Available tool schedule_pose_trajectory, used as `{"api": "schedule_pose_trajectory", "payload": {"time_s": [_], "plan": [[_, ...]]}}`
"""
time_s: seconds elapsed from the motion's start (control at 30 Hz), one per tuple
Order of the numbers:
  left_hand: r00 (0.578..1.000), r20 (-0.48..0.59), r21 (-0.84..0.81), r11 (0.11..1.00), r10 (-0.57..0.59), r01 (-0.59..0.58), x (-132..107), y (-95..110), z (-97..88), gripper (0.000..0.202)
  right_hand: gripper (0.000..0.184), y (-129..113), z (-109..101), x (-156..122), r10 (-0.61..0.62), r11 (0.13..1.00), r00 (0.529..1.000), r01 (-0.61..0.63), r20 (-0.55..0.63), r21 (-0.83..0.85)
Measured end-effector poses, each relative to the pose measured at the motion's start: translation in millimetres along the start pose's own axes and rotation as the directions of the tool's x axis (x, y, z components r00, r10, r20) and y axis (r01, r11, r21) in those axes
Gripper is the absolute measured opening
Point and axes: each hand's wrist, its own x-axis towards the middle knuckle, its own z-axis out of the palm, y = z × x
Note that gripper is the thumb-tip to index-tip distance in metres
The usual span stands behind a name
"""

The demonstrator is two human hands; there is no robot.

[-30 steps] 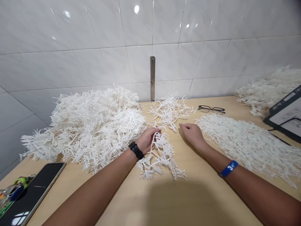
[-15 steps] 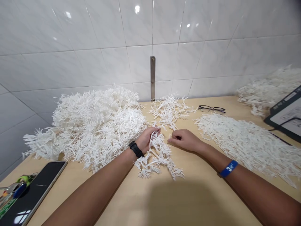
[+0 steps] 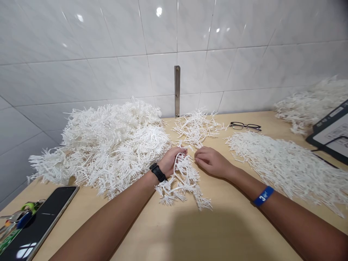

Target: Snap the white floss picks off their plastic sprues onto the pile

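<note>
My left hand [image 3: 172, 159], with a black watch at its wrist, is closed around a branched white plastic sprig [image 3: 187, 177]. The sprig's stems end in tufts of thin prongs and hang over the table toward me. Just right of it, my right hand [image 3: 210, 161] is closed with its fingers curled in; anything between the fingertips is hidden. A small gap separates the two hands. Beside my left hand rises a large heap of similar white sprigs [image 3: 114, 145]. Beyond the hands lies a smaller pile of bare-looking white stems [image 3: 197, 127].
Loose white prongs [image 3: 285, 166] spread over the right of the table [image 3: 141, 235], with eyeglasses [image 3: 245, 126] behind them. Farther right are another white pile [image 3: 312, 103] and a dark-framed object [image 3: 333, 130]. A phone [image 3: 46, 221] and keys [image 3: 20, 221] lie at left. A metal bracket [image 3: 177, 90] stands against the tiled wall.
My right hand has shifted slightly up and turned, its fingers now closer to the top of the sprig. My left hand keeps its hold almost in place.
</note>
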Motion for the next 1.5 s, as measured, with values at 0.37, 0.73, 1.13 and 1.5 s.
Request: {"api": "schedule_pose_trajectory", "payload": {"time_s": [0.37,0.73,1.13,1.5], "plan": [[0.999,0.035,-0.013,1.000,0.007,-0.006,0.6,-0.6,-1.1,0.020,0.037,-4.3,-6.5,-2.5,0.421,0.887,0.851,-0.315,-0.315,0.337],[1.000,0.002,-0.016,1.000,-0.004,0.005,2.3,-2.2,-1.6,0.020,0.021,-21.1,21.3,8.9,0.725,0.084,0.672,-0.299,0.148,0.951],[1.000,-0.011,0.026,0.999,0.022,-0.022,0.9,-1.6,-0.1,0.021,0.007,38.3,-4.8,1.0,0.893,0.441,0.270,-0.369,-0.359,0.818],[0.998,0.032,0.097,0.994,0.053,-0.055,3.6,-4.6,-2.3,0.018,0.014,4.2,-2.4,-0.3,0.708,0.699,0.540,-0.443,-0.454,0.562]]}}
